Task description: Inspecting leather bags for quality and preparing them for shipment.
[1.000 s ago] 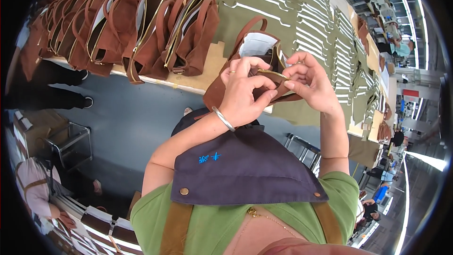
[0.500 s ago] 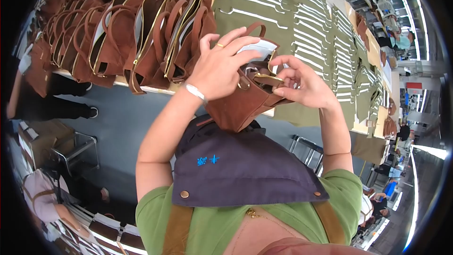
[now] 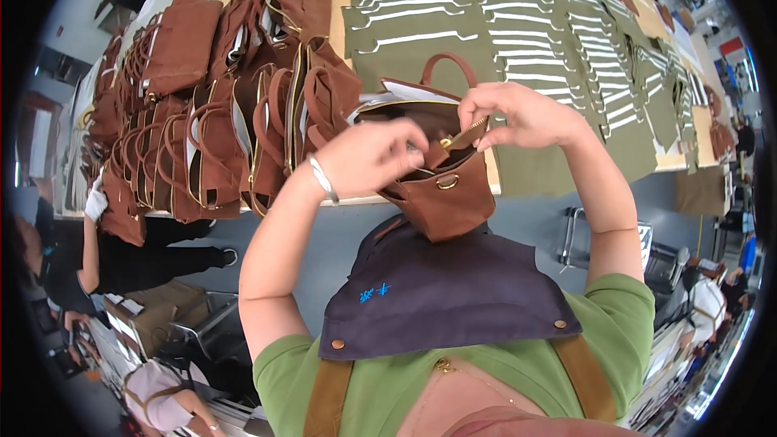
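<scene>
Brown bag (image 3: 449,209), unzipped, at the near edge of the table (image 3: 364,199), right of the piled bags (image 3: 183,40). Right hand (image 3: 522,116) pinches the zip (image 3: 468,136); left hand (image 3: 364,158), blurred, curls near the rim (image 3: 469,168), grip indeterminable. Probably light, supple; best held by rim or handle (image 3: 447,57).

At the near edge of a broad tan tabletop (image 3: 341,34), just before the dark fabric apron bib (image 3: 461,295), is an open brown leather handbag (image 3: 445,206) (whether the tabletop bears it is hidden). Over the left of its mouth is the left hand (image 3: 364,154); at the right, the right hand (image 3: 530,117) has the gold-toothed metal zipper end (image 3: 471,134) between its fingers. Brown looped-handle leather bags (image 3: 212,146) crowd the tabletop's left, a white-gloved hand (image 3: 95,202) at their outer end. Flat olive panels with white strips (image 3: 413,36) lie beyond the handbag and to its right.
</scene>
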`<state>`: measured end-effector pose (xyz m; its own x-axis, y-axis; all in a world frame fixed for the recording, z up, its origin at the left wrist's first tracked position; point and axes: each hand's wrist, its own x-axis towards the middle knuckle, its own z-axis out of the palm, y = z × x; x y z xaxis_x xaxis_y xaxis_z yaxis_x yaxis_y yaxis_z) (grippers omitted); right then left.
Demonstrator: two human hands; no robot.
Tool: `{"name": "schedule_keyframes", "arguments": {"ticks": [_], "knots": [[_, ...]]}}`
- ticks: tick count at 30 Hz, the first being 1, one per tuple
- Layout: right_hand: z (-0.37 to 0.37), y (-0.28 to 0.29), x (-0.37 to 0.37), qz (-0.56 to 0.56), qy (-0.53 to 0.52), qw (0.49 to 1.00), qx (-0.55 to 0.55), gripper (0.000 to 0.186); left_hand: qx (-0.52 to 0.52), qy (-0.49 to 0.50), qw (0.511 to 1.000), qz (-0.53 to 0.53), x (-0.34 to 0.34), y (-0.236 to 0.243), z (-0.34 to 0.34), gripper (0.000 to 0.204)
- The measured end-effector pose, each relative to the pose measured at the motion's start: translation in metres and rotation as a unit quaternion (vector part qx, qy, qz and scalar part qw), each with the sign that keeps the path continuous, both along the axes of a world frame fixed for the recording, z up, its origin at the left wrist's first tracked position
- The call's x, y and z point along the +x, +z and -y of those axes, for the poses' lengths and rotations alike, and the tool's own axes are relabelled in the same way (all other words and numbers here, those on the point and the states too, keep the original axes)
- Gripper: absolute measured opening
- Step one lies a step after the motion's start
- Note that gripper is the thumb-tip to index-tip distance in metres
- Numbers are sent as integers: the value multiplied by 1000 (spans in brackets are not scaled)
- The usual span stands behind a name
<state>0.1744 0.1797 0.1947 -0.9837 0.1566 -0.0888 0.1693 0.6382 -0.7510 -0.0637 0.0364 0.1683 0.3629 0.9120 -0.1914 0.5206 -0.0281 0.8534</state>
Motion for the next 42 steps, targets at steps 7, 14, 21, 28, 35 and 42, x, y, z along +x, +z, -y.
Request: {"name": "schedule_keyframes", "arguments": {"ticks": [7, 14, 21, 28, 35, 42], "knots": [[-2, -8, 6, -6, -37, 999, -30, 37, -50, -227, 939, -254, 13, -9, -65, 36], [10, -33, 11, 84, -217, 962, 147, 12, -78, -153, 978, -117, 5, -18, -69, 35], [23, -42, 6, -54, -261, 837, 478, 20, -12, -70, 995, -74, 7, -17, -57, 29], [50, -29, -21, -98, -228, 944, 218, 10, 56, -27, 977, -203, 10, -16, -61, 23], [24, -15, -31, 163, -123, 979, 12, 19, -184, -109, 977, 22, -10, -24, -82, 29], [23, -21, -17, 132, -147, 977, -79, 19, 10, -81, 994, -66, -15, -6, -77, 19]]}}
